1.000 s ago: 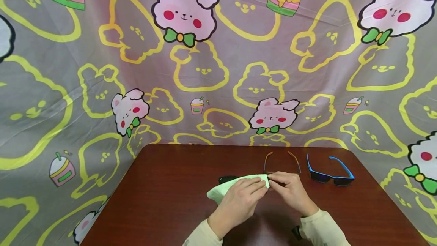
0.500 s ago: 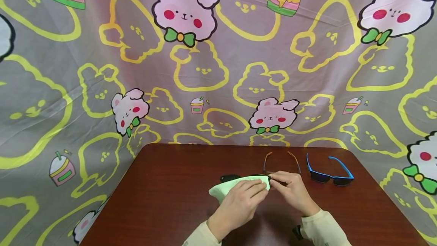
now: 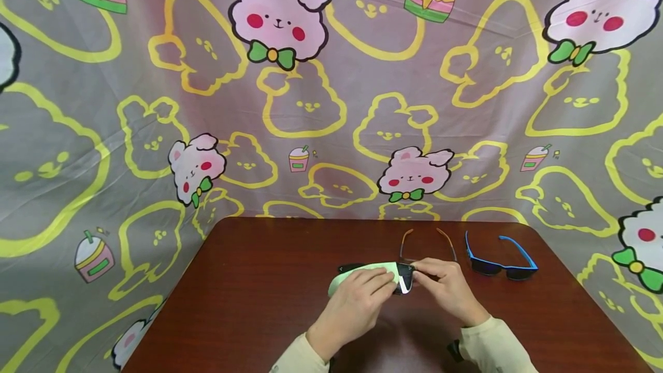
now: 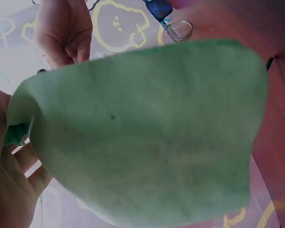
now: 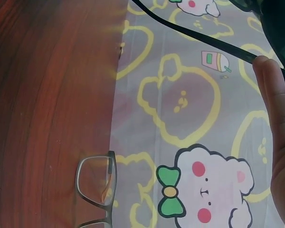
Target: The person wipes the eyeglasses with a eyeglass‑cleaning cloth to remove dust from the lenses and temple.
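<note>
Black-framed sunglasses (image 3: 406,282) are held in front of the person, one dark lens showing bare with a bright reflection. My left hand (image 3: 357,304) holds a pale green cloth (image 4: 147,133) over the rest of the front, its fingers lying across the cloth. With thumb and fingers my right hand (image 3: 449,291) pinches the sunglasses at the right-hand corner of the frame. In the right wrist view a long black temple arm (image 5: 199,35) stretches away from the right hand's fingertips. Much of the sunglasses is hidden behind the cloth.
Blue-framed sunglasses (image 3: 502,268) lie at the back right of the brown table (image 3: 248,304). Left of them rest eyeglasses (image 5: 96,181) with orange-brown temple tips. A patterned curtain (image 3: 321,114) hangs around the table's back and sides.
The cloth and left hand have slid left along the sunglasses, so the right-hand lens is uncovered. The cloth's left end has bunched in. The right hand keeps its pinch.
</note>
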A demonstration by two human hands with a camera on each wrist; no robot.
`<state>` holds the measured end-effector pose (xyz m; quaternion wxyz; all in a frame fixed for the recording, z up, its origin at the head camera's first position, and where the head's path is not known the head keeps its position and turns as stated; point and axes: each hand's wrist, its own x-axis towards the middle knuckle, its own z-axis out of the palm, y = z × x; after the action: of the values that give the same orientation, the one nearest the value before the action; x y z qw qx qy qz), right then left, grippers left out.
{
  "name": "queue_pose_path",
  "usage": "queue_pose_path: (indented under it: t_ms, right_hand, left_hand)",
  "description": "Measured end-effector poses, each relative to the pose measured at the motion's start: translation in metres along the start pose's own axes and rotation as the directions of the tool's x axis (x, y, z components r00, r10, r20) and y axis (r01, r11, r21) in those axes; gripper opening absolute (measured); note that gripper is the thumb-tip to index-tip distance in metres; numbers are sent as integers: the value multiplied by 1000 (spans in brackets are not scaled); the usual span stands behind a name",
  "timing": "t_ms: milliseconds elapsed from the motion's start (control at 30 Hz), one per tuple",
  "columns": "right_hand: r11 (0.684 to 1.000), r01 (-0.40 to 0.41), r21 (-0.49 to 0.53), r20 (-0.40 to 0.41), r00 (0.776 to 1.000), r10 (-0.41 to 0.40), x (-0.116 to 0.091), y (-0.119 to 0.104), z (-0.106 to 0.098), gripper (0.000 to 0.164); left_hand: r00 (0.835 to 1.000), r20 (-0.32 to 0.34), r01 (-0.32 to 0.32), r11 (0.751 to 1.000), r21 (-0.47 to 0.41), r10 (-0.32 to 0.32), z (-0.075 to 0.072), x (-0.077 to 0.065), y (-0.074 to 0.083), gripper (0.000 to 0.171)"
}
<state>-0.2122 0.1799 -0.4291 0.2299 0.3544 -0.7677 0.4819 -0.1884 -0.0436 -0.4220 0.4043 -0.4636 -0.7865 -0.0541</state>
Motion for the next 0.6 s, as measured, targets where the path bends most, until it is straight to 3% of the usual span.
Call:
queue_pose_path:
  t_ms: [300, 600]
  right_hand:
    - [998, -60, -19, 16, 998, 60, -7, 17, -2, 20]
    - [999, -31, -18, 11, 999, 31, -10, 19, -4, 20]
  left_hand:
    - [990, 82, 112, 994, 1, -112, -6, -1, -4, 24]
    - [984, 53, 168, 985, 28, -169, -6, -8, -13, 27]
